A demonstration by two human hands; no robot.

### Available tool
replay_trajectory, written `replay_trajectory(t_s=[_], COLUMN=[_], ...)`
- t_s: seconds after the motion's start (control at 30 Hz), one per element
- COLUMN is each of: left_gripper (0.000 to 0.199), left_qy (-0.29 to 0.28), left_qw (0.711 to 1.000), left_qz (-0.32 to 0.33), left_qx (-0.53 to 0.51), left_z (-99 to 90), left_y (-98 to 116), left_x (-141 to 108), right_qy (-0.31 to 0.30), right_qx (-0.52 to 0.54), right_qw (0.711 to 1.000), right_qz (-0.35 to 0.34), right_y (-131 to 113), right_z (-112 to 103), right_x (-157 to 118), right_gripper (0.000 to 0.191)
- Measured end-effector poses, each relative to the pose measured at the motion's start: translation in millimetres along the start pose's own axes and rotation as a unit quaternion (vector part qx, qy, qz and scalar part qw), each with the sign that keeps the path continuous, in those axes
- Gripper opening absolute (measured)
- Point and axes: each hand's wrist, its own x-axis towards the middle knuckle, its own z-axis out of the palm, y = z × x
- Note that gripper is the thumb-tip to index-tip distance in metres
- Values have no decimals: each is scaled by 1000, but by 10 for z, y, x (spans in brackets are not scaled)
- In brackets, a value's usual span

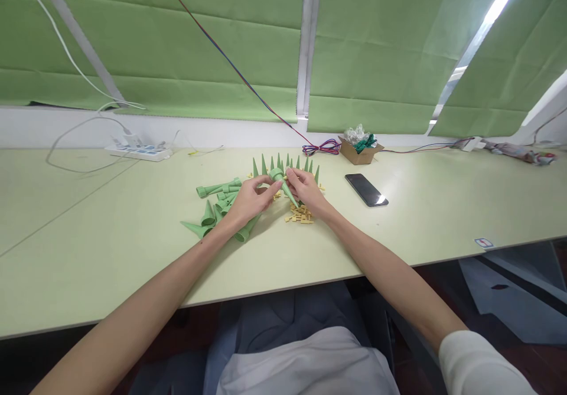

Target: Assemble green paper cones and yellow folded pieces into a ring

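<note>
A green plastic watering spike [289, 194] is held above the table, its wide collar up and its point slanting down to the right. My left hand [251, 199] is closed around the collar end. The fingers of my right hand [305, 189] pinch at the collar's side, where a bit of yellow plastic shows at the fingertips. Below the right hand lies a heap of small yellow plastic valves [301, 215]. Loose green spikes [207, 216] are piled beside my left hand, partly hidden by it. Behind both hands, several spikes [264, 165] stand points up in a curved row.
To the right lies a black phone [367, 191]. Farther back stand a small cardboard box [357, 155] with plastic wrap and green material, and a coiled red-blue cable [322, 147]. A white power strip [146, 153] sits at the back left. The table's front edge [274, 289] runs before me.
</note>
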Motion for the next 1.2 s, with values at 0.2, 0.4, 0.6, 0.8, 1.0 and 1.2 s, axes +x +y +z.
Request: replay_trajectory(t_s=[0.2, 0.4, 0.6, 0.8, 1.0, 1.2], left_gripper=[34, 29, 29, 31, 49, 46], left_qy=[39, 65, 76, 80, -37, -87], left_qw=[993, 977, 977, 992, 986, 956], left_qz=[101, 172, 164, 84, -44, -89], left_qx=[47, 106, 109, 48, -156, -264], left_z=[22, 40, 49, 29, 35, 22], left_y=[-143, -224, -188, -160, -87, -74], left_x=[55, 66, 65, 82, 78, 96], right_qy=[-13, 2, 9, 13, 5, -29], right_qx=[14, -4, 17, 32, 15, 14], right_qw=[999, 997, 999, 999, 1000, 999], right_qz=[33, 72, 43, 2, -9, -3], right_y=[19, 0, 21, -7, -15, -41], right_z=[-20, -12, 3, 28, 23, 15], right_x=[7, -1, 13, 8, -1, -27], right_gripper=[55, 52, 53, 53, 53, 51])
